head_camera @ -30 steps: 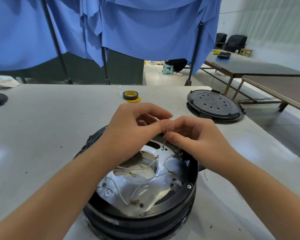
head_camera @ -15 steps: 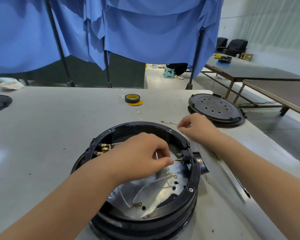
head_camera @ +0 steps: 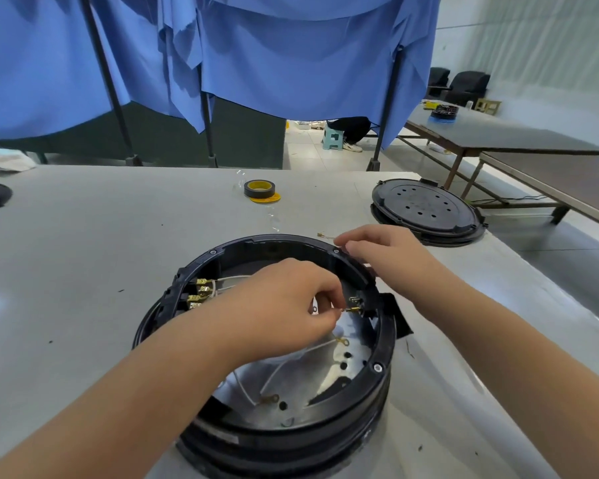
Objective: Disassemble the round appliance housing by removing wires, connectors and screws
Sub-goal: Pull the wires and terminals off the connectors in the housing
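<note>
Housing point(head_camera: 377, 366) sits at six o'clock on the table point(head_camera: 83, 254). Left hand point(head_camera: 284, 305) pinches a brass connector point(head_camera: 348, 310) inside at its three o'clock; right hand point(head_camera: 384, 252), fingers curled, rests on the one-o'clock rim, grip unclear.

Round black housing point(head_camera: 377, 368) set open-side up on the table, shiny metal plate inside, thin white wires point(head_camera: 256, 382) with gold ring ends, brass connectors point(head_camera: 201, 292) at left wall
</note>
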Motion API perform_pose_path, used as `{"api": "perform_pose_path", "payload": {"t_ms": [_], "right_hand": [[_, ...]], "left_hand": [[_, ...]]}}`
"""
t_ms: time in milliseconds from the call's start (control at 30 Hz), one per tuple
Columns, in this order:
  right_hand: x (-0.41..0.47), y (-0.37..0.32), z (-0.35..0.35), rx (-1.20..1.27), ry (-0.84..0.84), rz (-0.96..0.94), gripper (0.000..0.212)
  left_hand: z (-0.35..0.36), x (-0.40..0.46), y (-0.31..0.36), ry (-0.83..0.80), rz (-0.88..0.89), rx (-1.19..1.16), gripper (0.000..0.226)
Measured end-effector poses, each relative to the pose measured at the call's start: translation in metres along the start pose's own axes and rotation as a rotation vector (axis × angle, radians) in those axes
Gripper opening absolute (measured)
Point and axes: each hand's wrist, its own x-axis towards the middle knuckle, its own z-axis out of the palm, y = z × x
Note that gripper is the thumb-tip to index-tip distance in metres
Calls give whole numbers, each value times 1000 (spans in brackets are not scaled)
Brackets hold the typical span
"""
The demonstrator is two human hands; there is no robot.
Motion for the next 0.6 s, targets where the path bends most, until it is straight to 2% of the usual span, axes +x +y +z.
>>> {"api": "perform_pose_path", "payload": {"t_ms": [233, 400, 533, 600], "right_hand": [[-29, 5, 17, 55, 15, -72, 41], [-30, 9, 17, 142, 18, -99, 41], [-29, 10, 18, 156, 36, -116, 39], [-29, 11, 18, 162, 37, -117, 37]], "left_hand": [[-2, 0, 6, 4, -27, -52, 23], [-3, 4, 9, -32, -34, -39, 25], [-1, 11, 10, -25, -57, -36, 9], [0, 14, 10, -28, -68, -28, 10]]}}
